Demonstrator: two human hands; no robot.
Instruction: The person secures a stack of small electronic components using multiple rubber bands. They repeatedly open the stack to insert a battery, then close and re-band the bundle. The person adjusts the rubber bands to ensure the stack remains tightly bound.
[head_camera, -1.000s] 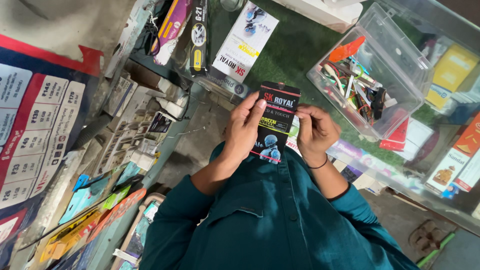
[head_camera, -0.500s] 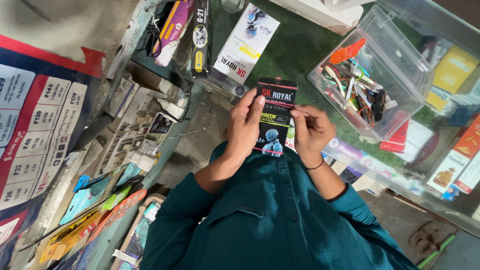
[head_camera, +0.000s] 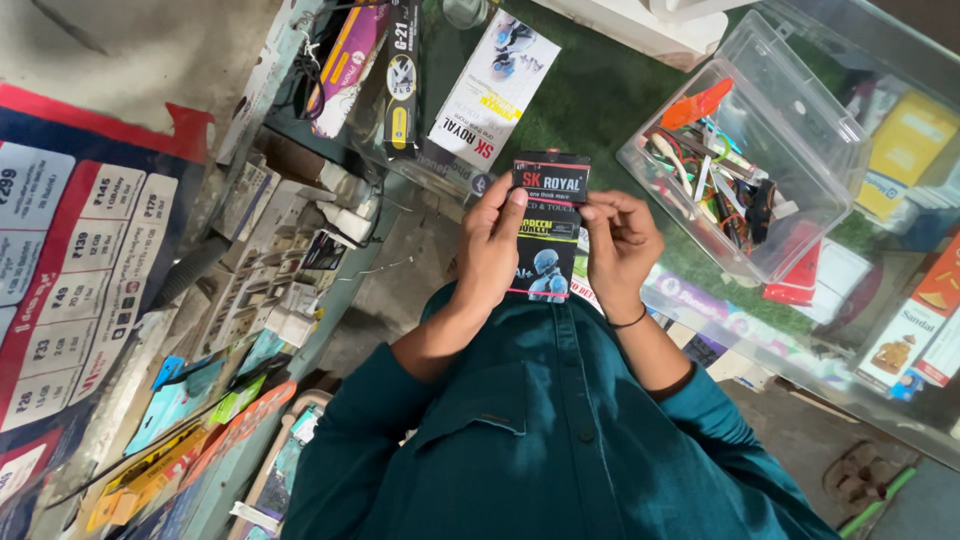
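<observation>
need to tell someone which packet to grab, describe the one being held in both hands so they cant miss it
Start at the clear plastic box of cables on the green counter; beside its near corner, the left hand and right hand hold a slim black packet upright between them. Unlike the white packet lying flat on the counter, it is dark, with a red band and a blue helmeted figure.

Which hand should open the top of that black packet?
Probably the right hand: its fingertips pinch the black packet near its top edge, while the left hand wraps its side, steadying it.
</observation>
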